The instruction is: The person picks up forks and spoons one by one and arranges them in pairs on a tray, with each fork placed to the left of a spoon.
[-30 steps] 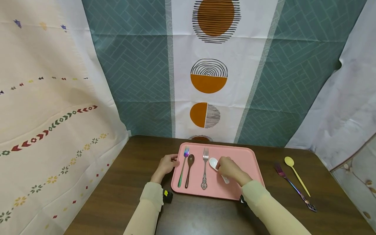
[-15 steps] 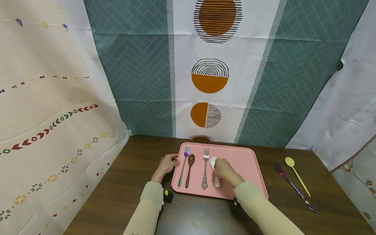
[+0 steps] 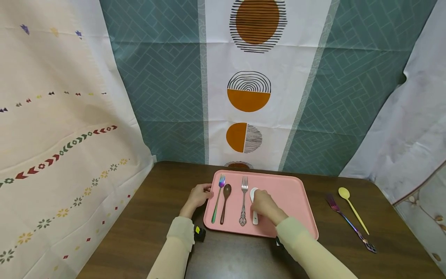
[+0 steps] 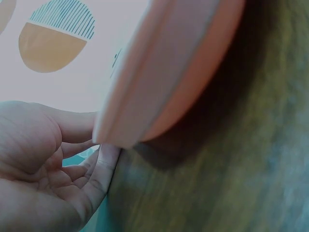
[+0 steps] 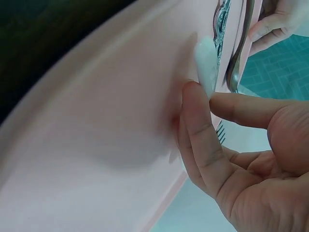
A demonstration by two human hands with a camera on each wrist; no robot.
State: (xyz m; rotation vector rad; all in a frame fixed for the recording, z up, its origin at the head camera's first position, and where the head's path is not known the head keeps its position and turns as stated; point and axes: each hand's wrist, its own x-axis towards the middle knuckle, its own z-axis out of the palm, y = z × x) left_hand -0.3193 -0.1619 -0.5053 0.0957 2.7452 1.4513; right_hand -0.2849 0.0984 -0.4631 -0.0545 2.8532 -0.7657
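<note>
the right hand [image 3: 263, 203] pinched the glossy white spoon [image 3: 255, 218] by its handle between thumb and fingers, above the pink rectangular tray [image 3: 285, 193], just right of the ornate silver fork [image 3: 244, 188]. the left hand [image 3: 199, 195] gripped the tray's left rim, thumb above, finger beneath. nearby lay the dark brown spoon [image 3: 227, 190] and the rainbow-coloured metal fork [image 3: 221, 182].

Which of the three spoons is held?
The white spoon, pinched in the right hand; the brown spoon lies untouched on the pink tray and the yellow spoon on the table.
</note>
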